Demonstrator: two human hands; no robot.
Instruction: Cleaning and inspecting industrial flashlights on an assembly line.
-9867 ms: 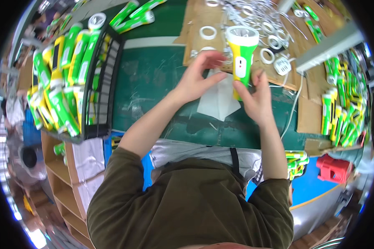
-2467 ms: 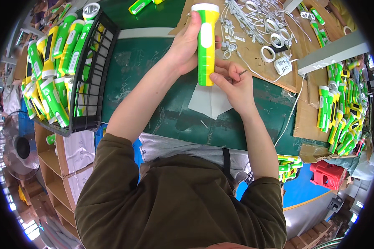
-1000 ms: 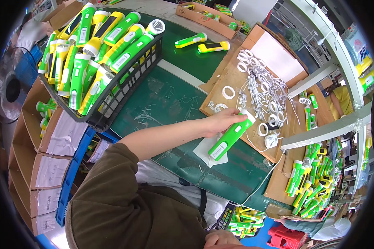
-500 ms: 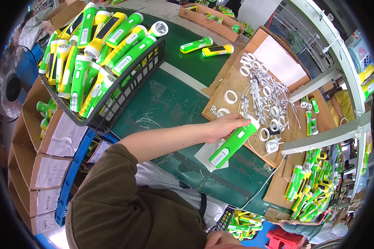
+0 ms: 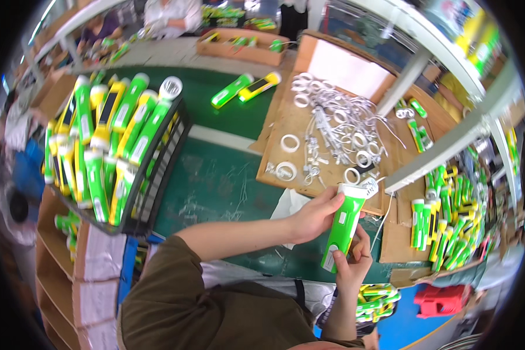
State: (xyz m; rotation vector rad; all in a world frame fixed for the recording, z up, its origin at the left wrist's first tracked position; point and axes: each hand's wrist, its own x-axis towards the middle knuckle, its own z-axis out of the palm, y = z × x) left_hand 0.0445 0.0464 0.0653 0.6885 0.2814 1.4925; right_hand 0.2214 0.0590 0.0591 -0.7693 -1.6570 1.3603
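Note:
A green flashlight body (image 5: 342, 226) with a white front rim is held over the green table (image 5: 216, 186). My left hand (image 5: 313, 217) grips its upper half from the left. My right hand (image 5: 352, 262) holds its lower end from below, fingers curled around it. Under the hands lies a white sheet (image 5: 286, 205). Just beyond the flashlight's front end, white rings and wired parts (image 5: 338, 131) are spread on a brown cardboard sheet (image 5: 280, 122).
A black crate (image 5: 157, 169) full of green and yellow flashlights (image 5: 108, 140) stands at the left. Two more flashlights (image 5: 245, 88) lie on the far table. Stacked flashlight bodies (image 5: 443, 227) fill the right side under a metal shelf bar (image 5: 449, 146). Other people sit far off.
The right hand has come up and taken the flashlight's lower end; before, only the left hand held it. My view has shifted, and the flashlight stands more upright.

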